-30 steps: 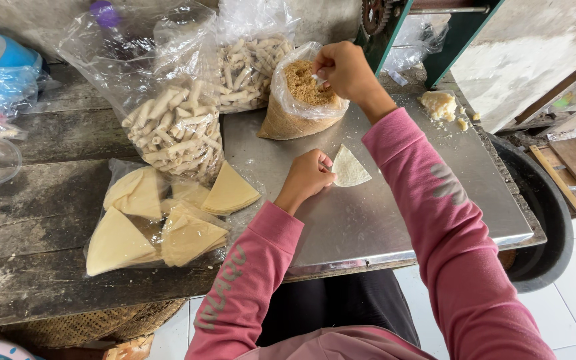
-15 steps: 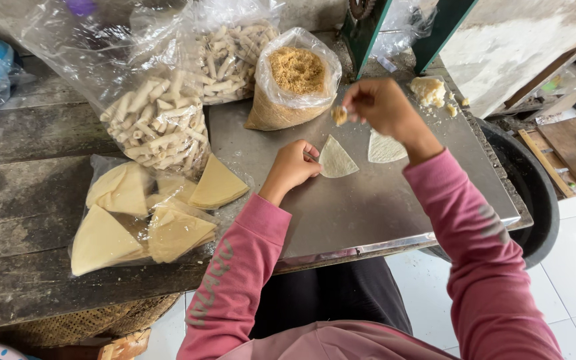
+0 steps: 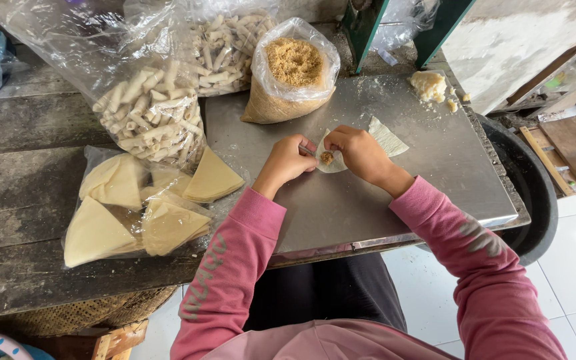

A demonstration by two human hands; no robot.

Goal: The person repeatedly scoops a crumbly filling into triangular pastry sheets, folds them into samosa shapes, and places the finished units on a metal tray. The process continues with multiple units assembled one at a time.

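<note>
A: What did the head view show as done, and what remained?

B: 1 thin wrapper (image 3: pixel 331 160) lay flat on the steel sheet (image 3: pixel 435 173) of the desk, with a small pinch of brown crumb filling (image 3: pixel 327 158) on it. It was judged filled but not yet rolled. 1 spare wrapper (image 3: pixel 388 137) lay just beyond it, still bare. A bag of finished rolls (image 3: pixel 148 127) stood to the left, and a second bag of rolls (image 3: pixel 225 47) behind it, so many pieces were complete. The bag of triangular wrappers (image 3: pixel 135 210) still held a good stack, which suggested plenty of work left.

A: Where was the wrapper relative to the hands?

B: Between them. The left hand (image 3: pixel 289 160) touched its left edge with curled fingers pinched on the rim. The right hand (image 3: pixel 358 152) lay over its right side, fingers bent down onto it, partly hiding it. Neither hand lifted it off the sheet.

A: And the supply?

B: The open bag of crumb filling (image 3: pixel 291 73) stood just behind the hands; a lump of dough (image 3: pixel 429 85) sat well apart, at the far right corner.
</note>
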